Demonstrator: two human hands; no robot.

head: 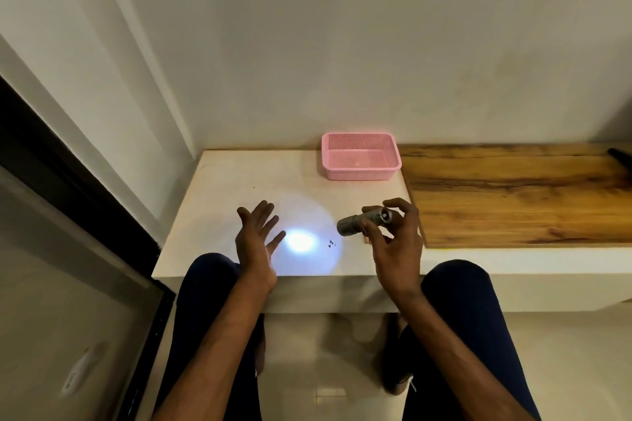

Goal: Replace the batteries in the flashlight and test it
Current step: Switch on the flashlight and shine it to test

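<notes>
A small silver flashlight (355,223) is gripped in my right hand (396,243) above the white table (239,178), its head pointing down and to the left. It is switched on: a bright spot of light (300,241) with a wide pale halo lies on the tabletop. My left hand (257,243) is held upright just left of that spot, palm facing the beam, fingers spread and holding nothing. No loose batteries show on the table.
A pink plastic basket (360,156) stands at the table's back edge against the wall. A wooden board (519,191) covers the surface to the right, with a dark object (620,156) at its far end. Small dark specks (332,244) lie by the light. My knees flank the table's front.
</notes>
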